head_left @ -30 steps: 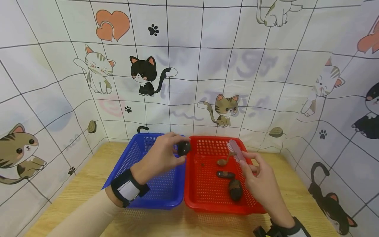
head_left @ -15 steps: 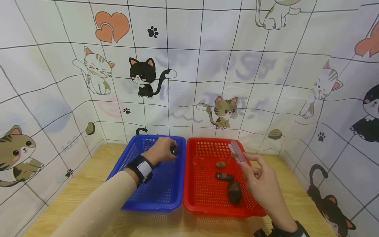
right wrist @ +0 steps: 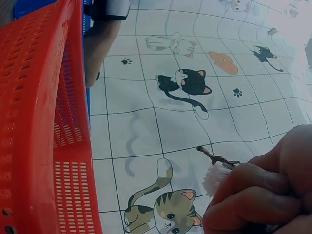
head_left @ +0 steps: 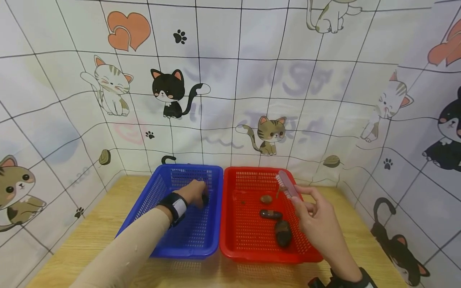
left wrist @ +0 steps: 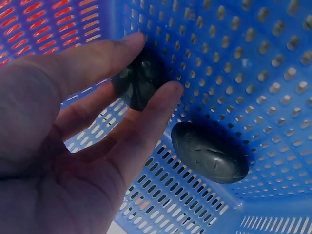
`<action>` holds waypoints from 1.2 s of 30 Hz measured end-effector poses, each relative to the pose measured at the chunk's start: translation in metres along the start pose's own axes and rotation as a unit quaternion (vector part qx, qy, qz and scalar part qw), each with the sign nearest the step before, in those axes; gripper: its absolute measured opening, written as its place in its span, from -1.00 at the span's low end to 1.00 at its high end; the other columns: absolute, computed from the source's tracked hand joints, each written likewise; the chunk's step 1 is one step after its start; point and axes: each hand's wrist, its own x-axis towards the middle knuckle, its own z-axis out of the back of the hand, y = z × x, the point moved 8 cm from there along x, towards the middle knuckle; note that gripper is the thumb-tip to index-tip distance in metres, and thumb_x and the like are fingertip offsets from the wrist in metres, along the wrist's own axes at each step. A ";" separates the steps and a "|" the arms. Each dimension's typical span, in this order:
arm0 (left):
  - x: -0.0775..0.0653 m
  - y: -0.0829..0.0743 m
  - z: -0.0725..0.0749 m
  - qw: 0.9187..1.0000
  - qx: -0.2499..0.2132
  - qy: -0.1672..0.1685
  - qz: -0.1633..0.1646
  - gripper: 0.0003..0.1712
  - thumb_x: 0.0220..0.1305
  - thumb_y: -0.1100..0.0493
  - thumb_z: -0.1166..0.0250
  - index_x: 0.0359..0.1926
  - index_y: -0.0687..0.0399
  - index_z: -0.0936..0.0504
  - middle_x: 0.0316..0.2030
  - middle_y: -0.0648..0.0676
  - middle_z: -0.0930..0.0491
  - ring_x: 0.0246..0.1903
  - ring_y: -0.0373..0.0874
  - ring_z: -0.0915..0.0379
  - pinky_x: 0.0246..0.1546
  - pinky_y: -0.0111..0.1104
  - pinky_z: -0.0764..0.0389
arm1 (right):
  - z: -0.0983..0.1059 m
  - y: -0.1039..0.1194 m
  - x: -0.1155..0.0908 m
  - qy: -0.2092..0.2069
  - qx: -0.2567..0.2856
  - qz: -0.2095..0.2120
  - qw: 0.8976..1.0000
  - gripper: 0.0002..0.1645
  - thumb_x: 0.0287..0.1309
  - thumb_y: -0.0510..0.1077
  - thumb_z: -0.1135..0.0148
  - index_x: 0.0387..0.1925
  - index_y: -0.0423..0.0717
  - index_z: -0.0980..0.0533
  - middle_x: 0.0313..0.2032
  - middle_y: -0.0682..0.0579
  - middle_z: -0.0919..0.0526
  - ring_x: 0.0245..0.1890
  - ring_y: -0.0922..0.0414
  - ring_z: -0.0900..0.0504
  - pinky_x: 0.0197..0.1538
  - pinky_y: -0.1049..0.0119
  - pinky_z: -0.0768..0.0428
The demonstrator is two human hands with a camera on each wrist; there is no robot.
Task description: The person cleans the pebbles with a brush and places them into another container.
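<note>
My left hand [head_left: 194, 193] is down inside the blue basket [head_left: 190, 253]. In the left wrist view its thumb and fingers hold a smooth dark stone [left wrist: 139, 80] near the perforated wall. A second dark stone [left wrist: 209, 153] lies in the basket just beyond the fingertips. Over the right side of the red basket [head_left: 266, 258], my right hand [head_left: 318, 224] pinches a pink brush [head_left: 288, 184] whose white bristles face left. A thin brown twig [right wrist: 217, 157] sticks out beside the bristles in the right wrist view; the fingers cover most of the brush there.
In the red basket lie a small brown stone [head_left: 266, 199], a dark oblong stone [head_left: 271, 215] and a larger dark stone [head_left: 283, 233], the latter two with brown bands. Both baskets stand side by side on a wooden table [head_left: 97, 212]. A cat-print sheet [head_left: 223, 100] hangs behind.
My left hand has carried the dark stone from above the gap between the baskets down and left into the blue basket. The right hand keeps holding the brush almost still.
</note>
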 end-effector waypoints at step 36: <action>-0.011 -0.198 0.007 0.978 0.024 0.007 -0.207 -0.65 0.24 0.05 -0.47 0.03 -0.03 -0.72 -0.23 -0.12 -0.71 -0.35 -0.29 -0.58 -0.29 -0.48 -0.63 | 0.014 -0.002 0.002 -0.020 -0.056 -0.020 0.998 -0.43 0.41 0.24 -0.15 0.33 0.19 -0.36 -0.50 -0.17 -0.56 -0.73 0.07 -0.36 -0.75 0.25 -0.37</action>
